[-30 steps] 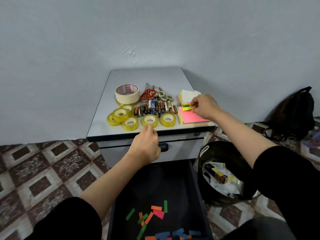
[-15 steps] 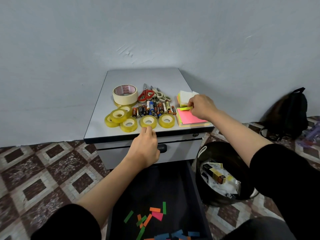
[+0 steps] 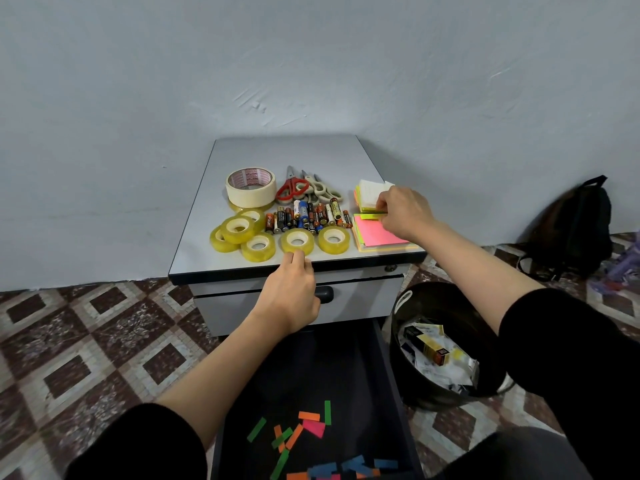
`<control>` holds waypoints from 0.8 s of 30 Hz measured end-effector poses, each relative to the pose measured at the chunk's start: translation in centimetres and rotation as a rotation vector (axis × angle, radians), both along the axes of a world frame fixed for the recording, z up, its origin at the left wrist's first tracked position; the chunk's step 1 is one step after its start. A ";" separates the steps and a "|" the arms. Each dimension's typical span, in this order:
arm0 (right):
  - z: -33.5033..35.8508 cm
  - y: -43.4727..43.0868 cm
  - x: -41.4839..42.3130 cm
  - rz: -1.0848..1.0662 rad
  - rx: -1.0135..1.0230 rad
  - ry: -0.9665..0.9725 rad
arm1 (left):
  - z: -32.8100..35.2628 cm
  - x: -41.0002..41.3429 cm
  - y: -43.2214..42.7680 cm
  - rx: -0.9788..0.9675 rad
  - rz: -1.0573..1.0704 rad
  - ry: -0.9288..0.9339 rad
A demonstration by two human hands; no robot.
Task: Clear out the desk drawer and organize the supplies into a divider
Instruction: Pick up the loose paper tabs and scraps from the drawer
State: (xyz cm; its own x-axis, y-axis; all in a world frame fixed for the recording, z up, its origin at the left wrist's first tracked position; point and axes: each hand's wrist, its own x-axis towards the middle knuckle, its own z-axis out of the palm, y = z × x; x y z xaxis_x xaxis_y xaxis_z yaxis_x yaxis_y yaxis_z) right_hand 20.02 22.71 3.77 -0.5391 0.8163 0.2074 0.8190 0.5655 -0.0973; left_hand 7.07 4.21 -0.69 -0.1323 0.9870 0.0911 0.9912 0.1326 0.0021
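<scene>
Little had changed since a second before. The left hand [image 3: 291, 292] stayed at the front edge of the cabinet [image 3: 287, 152], its curled fingertips touching the clear tape roll [image 3: 297, 241] just beyond them; whether they gripped it could not be told. The right hand [image 3: 405, 213] still pinched a yellow-green sticky strip [image 3: 370, 216] at its fingertips, over the pink note pad [image 3: 375, 234]. Below the left wrist, the open drawer [image 3: 311, 362] held scattered coloured strips [image 3: 304, 431].

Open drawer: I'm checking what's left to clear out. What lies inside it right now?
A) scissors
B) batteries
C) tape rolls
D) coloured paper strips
D: coloured paper strips lie scattered on the dark floor of the open drawer; nothing else shows in its visible part.
</scene>
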 end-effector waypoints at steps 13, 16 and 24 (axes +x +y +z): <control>-7.6 -14.9 1.3 0.228 -0.375 0.317 | -6.4 -2.7 -5.5 0.322 -0.028 -0.365; -11.9 -17.7 1.3 0.234 -0.502 0.262 | -10.5 -2.9 -8.9 0.139 0.045 -0.425; -18.7 -19.7 0.3 0.217 -0.705 0.191 | -16.9 -3.3 -12.1 -0.270 0.225 -0.518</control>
